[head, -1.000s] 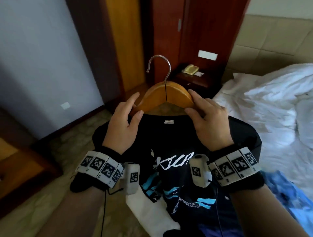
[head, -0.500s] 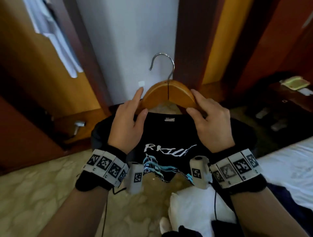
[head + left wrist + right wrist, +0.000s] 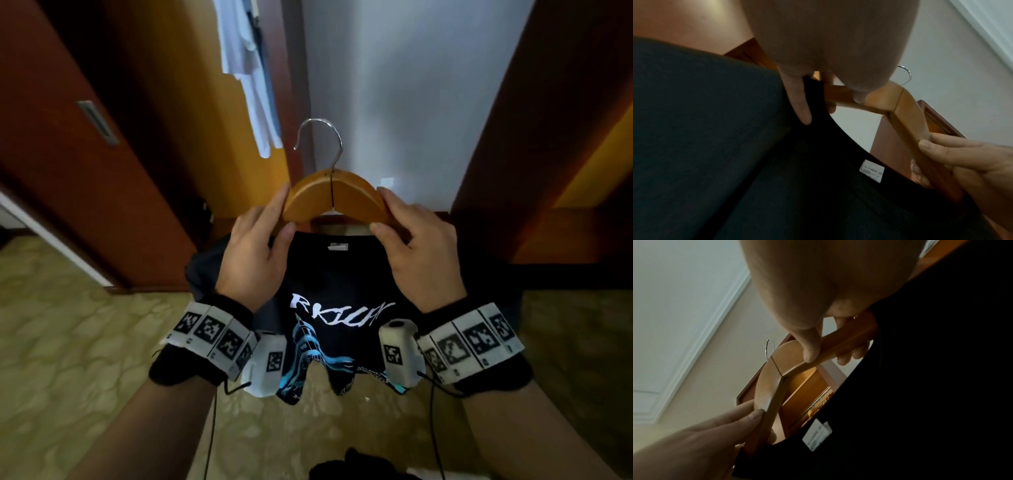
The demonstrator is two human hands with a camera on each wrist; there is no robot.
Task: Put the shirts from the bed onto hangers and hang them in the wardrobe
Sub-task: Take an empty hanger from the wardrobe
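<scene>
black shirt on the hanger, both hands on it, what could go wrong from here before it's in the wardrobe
1. The black shirt may slip: its collar sits below the wooden hanger, pinched there by the left hand and right hand; whether the shoulders are seated is hidden.
2. Both hands grip the hanger arms, so guiding the metal hook onto a rail could be awkward.
3. It may brush the white shirt hanging ahead.

black shirt [image 3: 339, 274] with white lettering, roughly "RKIUA", collar label print unreadable
</scene>
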